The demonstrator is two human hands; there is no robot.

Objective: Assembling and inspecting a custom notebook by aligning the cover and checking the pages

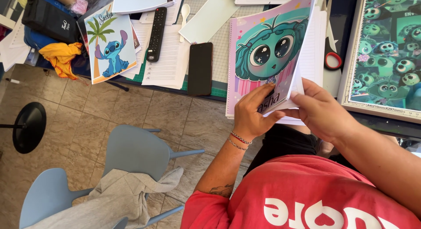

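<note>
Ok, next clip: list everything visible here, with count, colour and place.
notebook cover: 1, pink with teal big-eyed character, table edge, held
lined pages: stack, white, under the cover
second cover: 1, blue creature and palm, table left
remote: 1, black, table
phone: 1, black, table edge
scissors: 1, red-handled, right of pages
printed sheet: 1, green characters, far right
chairs: 2, light blue, floor
grey garment: 1, on chair
left hand: on cover's lower edge
right hand: gripping pages' corner
</note>
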